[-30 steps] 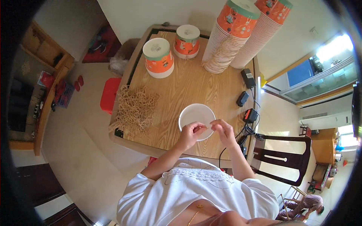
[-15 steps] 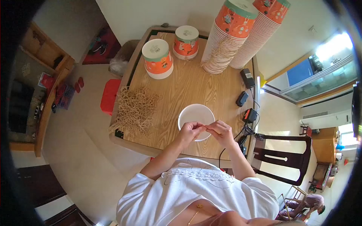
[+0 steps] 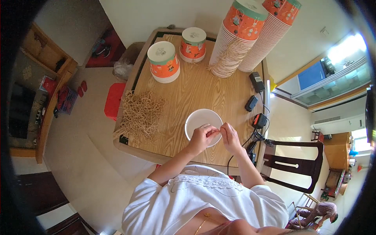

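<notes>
A white paper bucket (image 3: pixel 194 116) stands with its mouth up on the wood-patterned table, close in front of me. Over its near right rim my left hand (image 3: pixel 204 137) and my right hand (image 3: pixel 230 137) meet with fingers pinched together. Whatever lies between the fingertips is too small or hidden to name. To the left is a loose heap of tan twine cords (image 3: pixel 143 113). Farther back, two orange buckets with green bottoms, a near one (image 3: pixel 164 64) and a far one (image 3: pixel 192 47), stand upside down.
Tall stacks of nested buckets (image 3: pixel 235 43) rise at the back right, with cords hanging on the nearer one. Black power adapters (image 3: pixel 257 82) and cables line the right table edge. A dark wooden chair (image 3: pixel 293 164) stands right, a red stool (image 3: pixel 113 100) left; another person (image 3: pixel 323 211) sits far right.
Both hands have shifted slightly to the right over the bucket. The right hand has turned more upright, and the left has rolled over a little. The bucket stays about where it was.
</notes>
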The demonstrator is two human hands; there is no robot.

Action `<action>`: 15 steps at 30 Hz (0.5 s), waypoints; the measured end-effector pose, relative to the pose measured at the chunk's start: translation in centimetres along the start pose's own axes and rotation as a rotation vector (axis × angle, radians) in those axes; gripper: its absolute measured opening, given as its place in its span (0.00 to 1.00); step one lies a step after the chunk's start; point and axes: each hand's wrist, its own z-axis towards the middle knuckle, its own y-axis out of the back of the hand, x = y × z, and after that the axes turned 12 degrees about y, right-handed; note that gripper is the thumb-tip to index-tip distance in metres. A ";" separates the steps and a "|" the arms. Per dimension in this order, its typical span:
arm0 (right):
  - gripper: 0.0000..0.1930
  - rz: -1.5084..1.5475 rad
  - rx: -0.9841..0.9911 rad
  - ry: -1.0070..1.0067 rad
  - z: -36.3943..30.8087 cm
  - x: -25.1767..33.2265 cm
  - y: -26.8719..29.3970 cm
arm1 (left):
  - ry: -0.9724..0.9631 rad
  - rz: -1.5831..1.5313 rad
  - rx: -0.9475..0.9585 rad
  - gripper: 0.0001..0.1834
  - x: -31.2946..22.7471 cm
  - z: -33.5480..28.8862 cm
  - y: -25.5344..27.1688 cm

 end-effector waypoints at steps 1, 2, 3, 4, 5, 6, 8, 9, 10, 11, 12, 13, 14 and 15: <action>0.05 0.000 0.001 0.000 -0.2 -0.6 -0.1 | 0.005 0.035 0.003 0.04 -0.1 0.1 0.0; 0.06 -0.020 -0.003 -0.105 -0.5 -1.5 0.0 | 0.010 0.071 0.006 0.04 -0.2 0.2 0.1; 0.07 -0.040 -0.006 -0.211 -0.7 -2.2 0.1 | 0.010 0.071 0.005 0.04 -0.1 0.4 0.2; 0.07 -0.046 -0.100 -0.277 -0.4 -2.7 0.2 | 0.031 0.112 0.020 0.04 0.0 0.7 0.5; 0.07 -0.045 -0.099 -0.276 -0.6 -3.8 0.2 | 0.051 0.154 0.035 0.04 0.4 0.9 0.8; 0.08 -0.005 -0.025 -0.338 -0.9 -5.2 0.0 | 0.064 0.161 0.054 0.05 1.3 1.2 0.8; 0.10 0.030 0.096 -0.393 -0.8 -6.4 -0.7 | 0.068 0.204 0.084 0.05 2.7 1.7 0.7; 0.10 0.031 0.099 -0.392 -0.4 -6.5 -1.4 | 0.076 0.247 0.109 0.05 3.5 2.0 0.7; 0.10 0.038 0.116 -0.330 0.1 -6.4 -2.1 | 0.100 0.256 0.103 0.06 4.2 2.3 0.4; 0.10 0.045 0.134 -0.267 0.7 -6.3 -2.6 | 0.099 0.253 0.100 0.06 5.2 2.5 0.1; 0.10 0.039 0.198 -0.273 1.3 -6.3 -3.1 | 0.107 0.279 0.091 0.06 5.9 2.8 0.1; 0.10 0.038 0.206 -0.266 1.6 -6.0 -3.4 | 0.114 0.305 0.083 0.06 6.7 3.0 0.0; 0.11 0.093 0.182 -0.296 1.7 -5.7 -3.6 | 0.115 0.302 0.074 0.06 7.4 2.9 -0.1; 0.11 0.148 0.160 -0.328 1.7 -5.6 -3.8 | 0.162 0.272 0.033 0.06 7.9 2.5 0.0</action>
